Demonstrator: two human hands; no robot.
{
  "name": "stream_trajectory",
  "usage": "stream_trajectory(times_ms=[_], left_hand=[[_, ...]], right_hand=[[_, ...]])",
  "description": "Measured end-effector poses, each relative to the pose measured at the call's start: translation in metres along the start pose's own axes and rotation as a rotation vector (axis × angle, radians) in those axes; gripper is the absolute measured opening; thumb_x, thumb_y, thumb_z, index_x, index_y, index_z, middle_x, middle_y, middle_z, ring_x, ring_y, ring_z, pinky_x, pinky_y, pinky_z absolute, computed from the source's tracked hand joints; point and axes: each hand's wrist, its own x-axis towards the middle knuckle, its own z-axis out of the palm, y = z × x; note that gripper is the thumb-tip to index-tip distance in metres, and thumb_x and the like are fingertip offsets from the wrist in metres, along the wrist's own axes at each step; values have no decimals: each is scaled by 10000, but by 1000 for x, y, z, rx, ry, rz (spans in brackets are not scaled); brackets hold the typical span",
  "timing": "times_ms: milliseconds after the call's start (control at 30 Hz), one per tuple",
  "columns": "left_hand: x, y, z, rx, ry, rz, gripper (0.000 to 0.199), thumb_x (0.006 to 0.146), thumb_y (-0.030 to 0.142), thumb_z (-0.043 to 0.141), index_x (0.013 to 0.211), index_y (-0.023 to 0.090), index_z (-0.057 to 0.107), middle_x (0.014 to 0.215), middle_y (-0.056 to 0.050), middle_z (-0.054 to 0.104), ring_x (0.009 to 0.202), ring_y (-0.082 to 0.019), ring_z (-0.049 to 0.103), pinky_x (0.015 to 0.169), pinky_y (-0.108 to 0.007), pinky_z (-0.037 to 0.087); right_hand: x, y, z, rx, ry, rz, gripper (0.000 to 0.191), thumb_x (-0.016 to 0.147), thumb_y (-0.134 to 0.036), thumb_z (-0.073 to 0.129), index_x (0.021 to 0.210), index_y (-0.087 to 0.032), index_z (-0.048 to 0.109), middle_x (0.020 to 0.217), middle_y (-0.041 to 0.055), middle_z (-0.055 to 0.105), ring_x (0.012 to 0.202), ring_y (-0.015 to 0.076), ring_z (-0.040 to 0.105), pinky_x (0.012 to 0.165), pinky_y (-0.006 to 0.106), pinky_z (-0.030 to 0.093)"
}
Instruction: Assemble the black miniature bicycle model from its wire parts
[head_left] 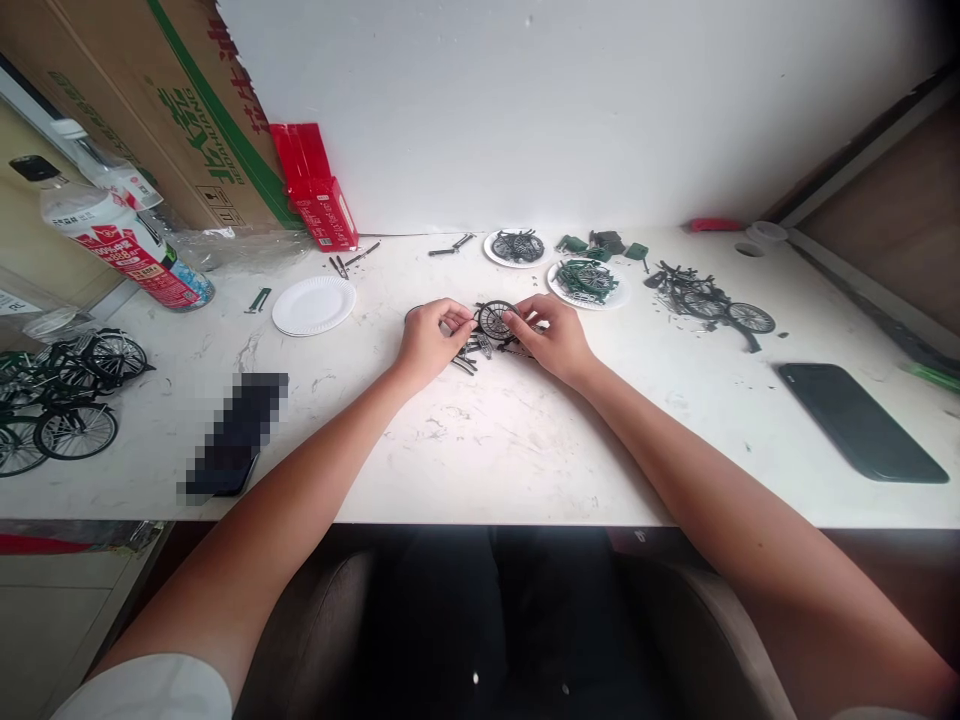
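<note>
Over the middle of the white table [480,440], a small black spoked wheel of a model bicycle [495,320] stands between my two hands. My right hand [553,335] pinches this wheel at its right edge with thumb and fingers. On its other side my left hand [439,340] is closed, thumb against fingertips, at a thin dark part by the wheel; what exactly it grips is too small to make out. Small dark and grey model parts [474,350] lie just below the wheel, partly hidden by my hands.
Assembled model bicycles [75,400] stand at the left, near a phone [238,435]. Behind are an empty paper plate [315,306], plates of wheels [514,262] and green frames [622,295], and a red box [322,200]. Loose black parts [701,300] and a dark tray [862,420] lie right.
</note>
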Motion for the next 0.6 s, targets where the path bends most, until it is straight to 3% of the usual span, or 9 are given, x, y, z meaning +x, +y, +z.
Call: stream_trajectory(times_ms=[600], left_hand=[[0, 1, 1, -7, -3, 0, 65, 860, 261, 777, 895, 210, 757, 866, -42, 795, 793, -173, 723, 797, -331, 603]], right_hand=[[0, 1, 0, -2, 1, 7, 452, 951, -686, 647, 845, -247, 671, 840, 66, 701, 859, 249, 640, 771, 420, 560]])
